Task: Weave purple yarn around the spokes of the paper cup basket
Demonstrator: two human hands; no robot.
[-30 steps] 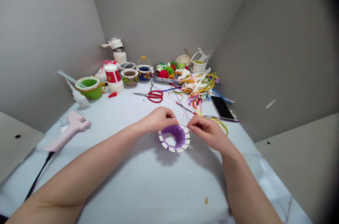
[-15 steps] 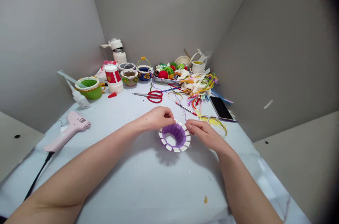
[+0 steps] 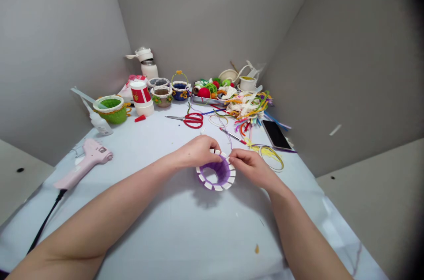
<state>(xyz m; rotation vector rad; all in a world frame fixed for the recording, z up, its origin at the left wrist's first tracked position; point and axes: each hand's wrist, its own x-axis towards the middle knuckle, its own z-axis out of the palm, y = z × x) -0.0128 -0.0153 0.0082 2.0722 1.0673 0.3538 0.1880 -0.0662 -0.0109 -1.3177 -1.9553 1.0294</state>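
A small paper cup (image 3: pixel 216 175) with a slit white rim and purple woven sides stands on the white table (image 3: pixel 185 227), mid-table. My left hand (image 3: pixel 198 151) grips the cup's far left rim with curled fingers. On the right side of the rim, my right hand (image 3: pixel 249 166) is closed in a pinch; what it pinches is too small to make out. A thin purple strand runs from the cup toward a yellow and purple coil (image 3: pixel 270 155) lying just right of my right hand.
Red scissors (image 3: pixel 190 119), a black phone (image 3: pixel 276 134) and a heap of coloured pipe cleaners (image 3: pixel 248 107) lie beyond the cup. A pink glue gun (image 3: pixel 86 161) lies at the left. Small finished baskets (image 3: pixel 168 88), a green basket (image 3: pixel 111 109) and a red-and-white cup (image 3: pixel 141 95) line the back.
My right hand has moved left and closer to the cup's rim. The cup has turned and shifted slightly left between my hands. My left hand stays on the rim.
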